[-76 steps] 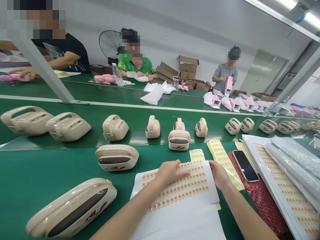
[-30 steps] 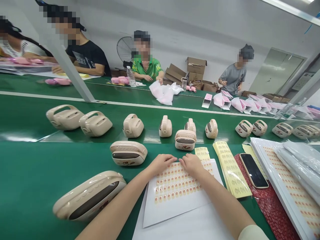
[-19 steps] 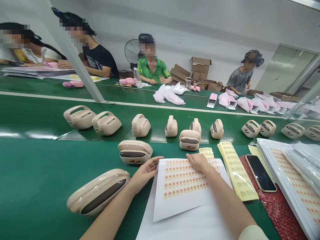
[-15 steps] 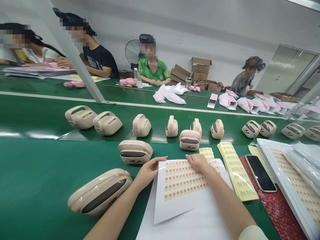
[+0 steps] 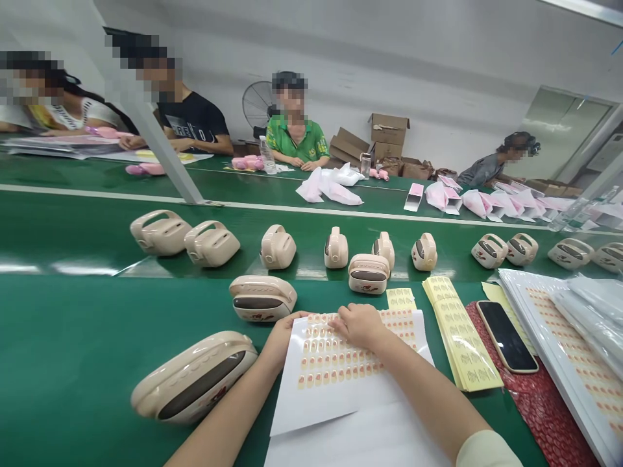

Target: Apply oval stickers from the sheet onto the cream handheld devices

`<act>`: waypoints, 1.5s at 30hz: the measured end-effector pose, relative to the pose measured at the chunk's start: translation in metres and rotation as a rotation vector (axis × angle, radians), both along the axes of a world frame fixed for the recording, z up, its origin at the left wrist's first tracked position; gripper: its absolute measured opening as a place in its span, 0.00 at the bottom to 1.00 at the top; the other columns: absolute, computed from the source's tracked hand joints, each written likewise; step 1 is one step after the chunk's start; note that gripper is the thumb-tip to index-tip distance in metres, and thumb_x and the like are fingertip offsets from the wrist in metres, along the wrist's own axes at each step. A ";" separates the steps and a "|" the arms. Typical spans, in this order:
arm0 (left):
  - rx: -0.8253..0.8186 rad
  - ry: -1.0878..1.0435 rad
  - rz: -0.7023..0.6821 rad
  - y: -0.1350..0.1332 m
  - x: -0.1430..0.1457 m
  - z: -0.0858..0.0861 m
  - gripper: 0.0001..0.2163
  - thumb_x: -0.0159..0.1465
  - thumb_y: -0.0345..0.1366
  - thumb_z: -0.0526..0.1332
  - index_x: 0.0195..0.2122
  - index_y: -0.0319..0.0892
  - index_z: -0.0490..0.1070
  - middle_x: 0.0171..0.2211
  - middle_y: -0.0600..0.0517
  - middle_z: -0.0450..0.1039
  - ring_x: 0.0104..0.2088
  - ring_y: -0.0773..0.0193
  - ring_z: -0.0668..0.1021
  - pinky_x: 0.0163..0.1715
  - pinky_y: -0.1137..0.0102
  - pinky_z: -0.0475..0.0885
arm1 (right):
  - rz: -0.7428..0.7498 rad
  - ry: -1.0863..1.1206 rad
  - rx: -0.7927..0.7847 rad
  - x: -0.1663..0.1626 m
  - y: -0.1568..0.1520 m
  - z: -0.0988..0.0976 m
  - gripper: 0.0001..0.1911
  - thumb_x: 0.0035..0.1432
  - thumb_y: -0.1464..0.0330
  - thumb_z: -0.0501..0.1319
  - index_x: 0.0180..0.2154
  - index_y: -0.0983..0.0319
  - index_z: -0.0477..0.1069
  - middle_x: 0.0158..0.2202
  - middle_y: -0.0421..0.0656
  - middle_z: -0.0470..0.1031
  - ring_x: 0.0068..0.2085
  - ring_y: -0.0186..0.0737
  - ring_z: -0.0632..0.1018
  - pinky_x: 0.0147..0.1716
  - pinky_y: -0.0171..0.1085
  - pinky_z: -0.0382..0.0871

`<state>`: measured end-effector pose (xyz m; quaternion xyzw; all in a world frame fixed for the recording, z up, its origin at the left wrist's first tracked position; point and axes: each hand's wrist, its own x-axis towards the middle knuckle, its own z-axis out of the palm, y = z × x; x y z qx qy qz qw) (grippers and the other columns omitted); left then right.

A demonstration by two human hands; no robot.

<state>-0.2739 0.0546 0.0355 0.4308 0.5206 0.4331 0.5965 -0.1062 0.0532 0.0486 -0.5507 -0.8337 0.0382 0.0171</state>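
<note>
A white sticker sheet (image 5: 331,405) with rows of small orange-and-cream stickers lies in front of me on plain white paper (image 5: 360,441). My left hand (image 5: 283,338) grips its upper left edge, the fingers partly hidden beneath it. Over the upper rows of stickers, my right hand (image 5: 361,325) is closed, fingertips curled down at the sheet; whatever they pinch is too small to make out. Left of the sheet are two beige handled devices with dark front panels, a near one (image 5: 195,379) beside my left forearm and a farther one (image 5: 263,298) beyond my left hand.
Several similar beige devices (image 5: 277,248) stand along the green bench. On the right are yellow label strips (image 5: 460,331), a phone (image 5: 507,336) on red bubble wrap (image 5: 545,415), and stacked sticker sheets (image 5: 559,350). Co-workers sit across; a white post (image 5: 160,130) slants up at left.
The sticker sheet has shifted left and turned slightly. My right hand has moved left from the sheet's top edge onto the stickers, its fingers now curled. My left hand has slid left with the sheet.
</note>
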 end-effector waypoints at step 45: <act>0.602 1.495 -0.512 -0.015 0.061 -0.005 0.33 0.59 0.53 0.49 0.59 0.35 0.55 0.57 0.32 0.59 0.57 0.41 0.62 0.52 0.47 0.53 | -0.327 0.154 0.123 0.081 -0.011 -0.040 0.25 0.61 0.63 0.48 0.55 0.70 0.60 0.58 0.55 0.59 0.60 0.51 0.59 0.57 0.54 0.47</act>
